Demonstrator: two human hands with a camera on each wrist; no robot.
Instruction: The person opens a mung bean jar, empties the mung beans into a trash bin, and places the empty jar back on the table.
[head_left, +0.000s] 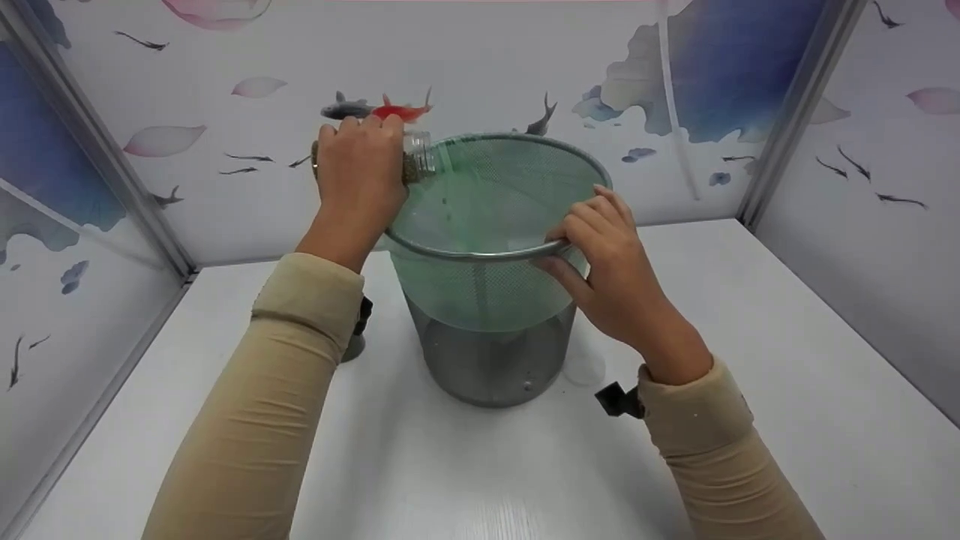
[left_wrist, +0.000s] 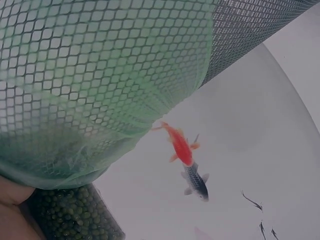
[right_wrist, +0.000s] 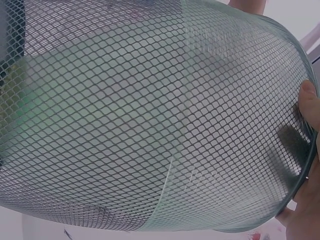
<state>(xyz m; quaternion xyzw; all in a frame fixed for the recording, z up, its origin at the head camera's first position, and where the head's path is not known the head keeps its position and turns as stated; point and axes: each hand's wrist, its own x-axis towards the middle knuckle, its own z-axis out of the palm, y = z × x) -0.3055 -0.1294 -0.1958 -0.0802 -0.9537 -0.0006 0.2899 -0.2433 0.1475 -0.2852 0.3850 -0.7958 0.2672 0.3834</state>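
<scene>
By the fingers point(head_left: 391, 129) of the left hand point(head_left: 364, 165), a clear jar point(head_left: 418, 159) is held tipped, its mouth over the left side of the mesh bin point(head_left: 491, 375). The bin's right-near rim point(head_left: 480, 256) is pinched by the right hand point(head_left: 615, 262). The mouth should be held inside the rim, tilted gradually, and the green liner point(head_left: 487, 296) secured against slipping. Green beans point(left_wrist: 75, 212) are contained in the jar; dark specks point(head_left: 445, 210) are noted below its mouth. The bin is supported by the counter point(head_left: 487, 480).
</scene>
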